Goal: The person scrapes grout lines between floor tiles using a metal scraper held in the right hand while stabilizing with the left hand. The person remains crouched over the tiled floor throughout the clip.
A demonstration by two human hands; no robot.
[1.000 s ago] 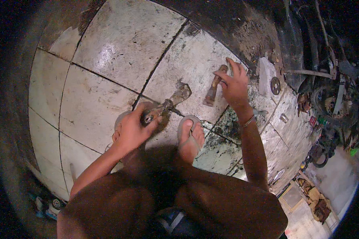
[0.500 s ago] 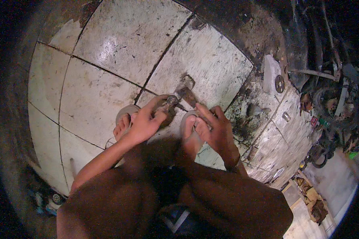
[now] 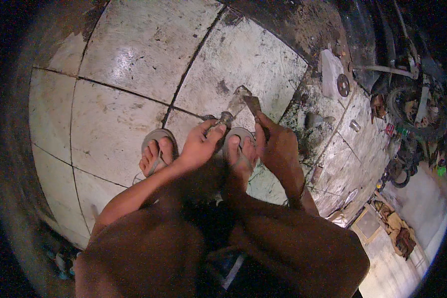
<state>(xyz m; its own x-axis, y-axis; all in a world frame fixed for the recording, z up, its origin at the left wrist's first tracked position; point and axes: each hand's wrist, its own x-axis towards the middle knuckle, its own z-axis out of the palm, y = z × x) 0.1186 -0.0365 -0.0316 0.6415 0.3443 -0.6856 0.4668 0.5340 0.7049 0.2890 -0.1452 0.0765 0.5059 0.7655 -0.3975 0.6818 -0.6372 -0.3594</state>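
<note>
Over the floor between my sandalled feet, my left hand (image 3: 199,145) is closed round the near end of a grimy grey metal part (image 3: 236,106). The part has a rounded knob near my fingers and a wider, dark-edged far end. My right hand (image 3: 278,148) grips a flat, dark scraper-like blade (image 3: 252,103), with the forefinger stretched along it. The blade lies against or very close to the right side of the part's far end; contact cannot be told for sure. Its handle is hidden in my palm.
White, dirt-streaked floor tiles (image 3: 129,54) spread around me. Off to the right are a white block (image 3: 331,74), a dark round disc with holes (image 3: 342,85), a small metal cylinder (image 3: 354,125), tangled black hoses or rings (image 3: 400,171) and a cardboard box (image 3: 390,221).
My left hand has moved right and the metal part now points up and to the right, showing more of its length. The blade has shifted slightly up and right with my right hand.
</note>
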